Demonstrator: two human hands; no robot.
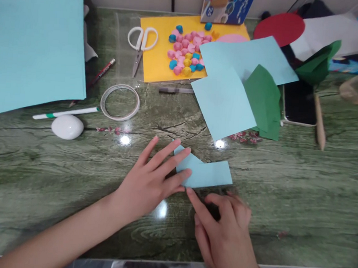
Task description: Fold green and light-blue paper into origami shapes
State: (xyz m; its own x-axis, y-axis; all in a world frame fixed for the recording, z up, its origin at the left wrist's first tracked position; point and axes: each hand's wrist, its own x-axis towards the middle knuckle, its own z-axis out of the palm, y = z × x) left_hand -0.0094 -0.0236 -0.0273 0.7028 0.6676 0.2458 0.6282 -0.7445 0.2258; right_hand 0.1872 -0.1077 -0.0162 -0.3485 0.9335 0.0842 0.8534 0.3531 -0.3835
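Note:
A folded piece of light blue paper (208, 176) lies on the table in front of me. My left hand (151, 179) rests over its left part, fingers spread flat and pressing it down. With its index finger stretched out, my right hand (223, 225) touches the paper's lower folded edge. The other fingers of that hand are loosely curled, and I see nothing held in them. Beyond the folded piece lie a light blue sheet (227, 100) and green paper cut-outs (265, 105).
Scissors (139, 45), a tape roll (119, 117) and a pen (174, 91) lie farther back. Small paper balls (188, 49) sit on yellow paper (153, 69). At left are blue sheets (37, 50), a marker (67, 112) and a white egg-shaped object (67, 127). A phone (300, 102) lies right.

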